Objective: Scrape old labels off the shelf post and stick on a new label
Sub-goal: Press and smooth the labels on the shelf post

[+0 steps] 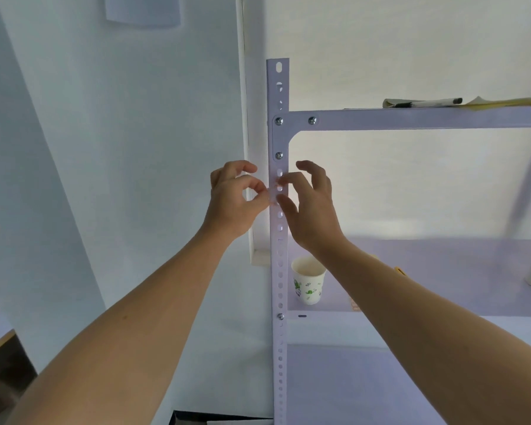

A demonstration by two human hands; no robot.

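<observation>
The left hand (233, 197) pinches what looks like a clear label (277, 187), holding it taut across the shelf post (279, 271) under the corner of the top shelf (411, 119). The right hand (311, 210), half open, presses it straight with its fingertips.

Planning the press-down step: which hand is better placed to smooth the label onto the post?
Right, probably. The right hand rests its fingers on the label at the front of the post; the left hand pinches the label's edge beside it.
</observation>
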